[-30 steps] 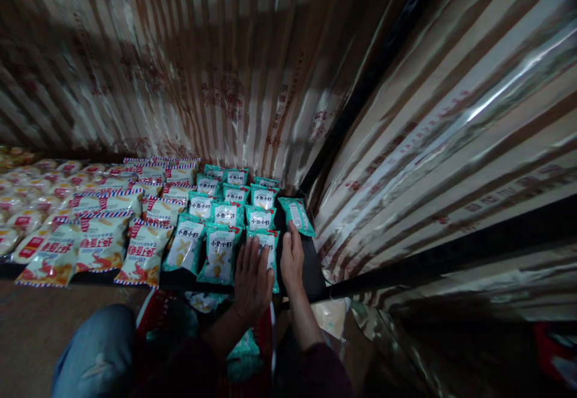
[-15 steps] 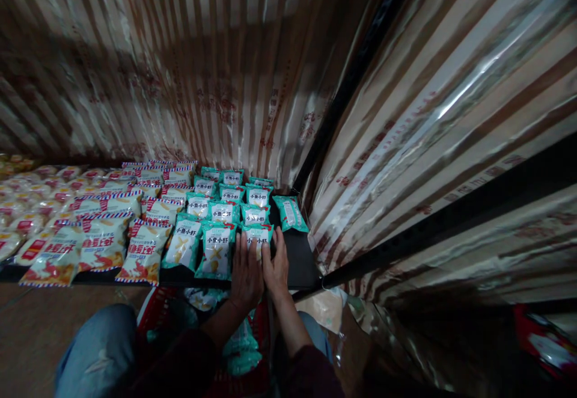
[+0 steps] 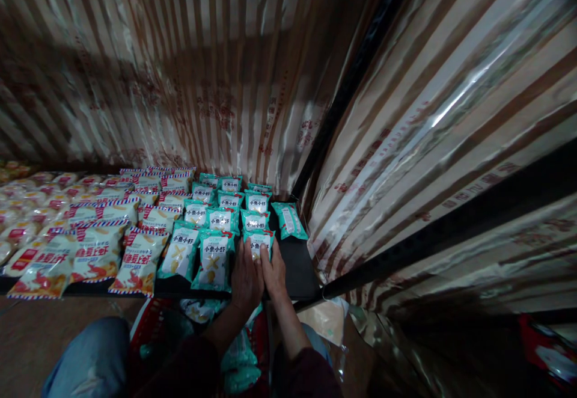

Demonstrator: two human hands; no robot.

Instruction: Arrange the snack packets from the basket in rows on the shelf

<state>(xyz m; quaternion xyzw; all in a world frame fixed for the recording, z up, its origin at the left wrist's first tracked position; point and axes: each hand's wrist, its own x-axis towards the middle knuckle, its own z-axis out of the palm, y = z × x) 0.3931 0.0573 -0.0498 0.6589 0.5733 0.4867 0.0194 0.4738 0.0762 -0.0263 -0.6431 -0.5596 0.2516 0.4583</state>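
Observation:
A teal snack bag [image 3: 258,239] with a white label is at the front right of the rows on the black shelf [image 3: 300,267]. Around its lower part are both of my hands, hiding much of it. My left hand [image 3: 247,275] presses on the bag's left side with fingers together. My right hand [image 3: 274,270] grips the right side, its thumb over the front. Just left of my left hand leans another teal bag [image 3: 213,260]. One more teal bag [image 3: 290,220] lies apart to the right, turned the other way from the rest.
Several red-and-white snack bags [image 3: 138,261] and round white packets [image 3: 27,255] fill the shelf's left. Below the shelf edge, a red basket [image 3: 143,320] holds more teal bags. Striped plastic sheeting [image 3: 216,73] hangs behind, with a black post [image 3: 324,133] near the right end.
My right thumb has come over the bag's front, and both hands now close in on its sides. The whole view has shifted slightly, with the shelf lower in the picture.

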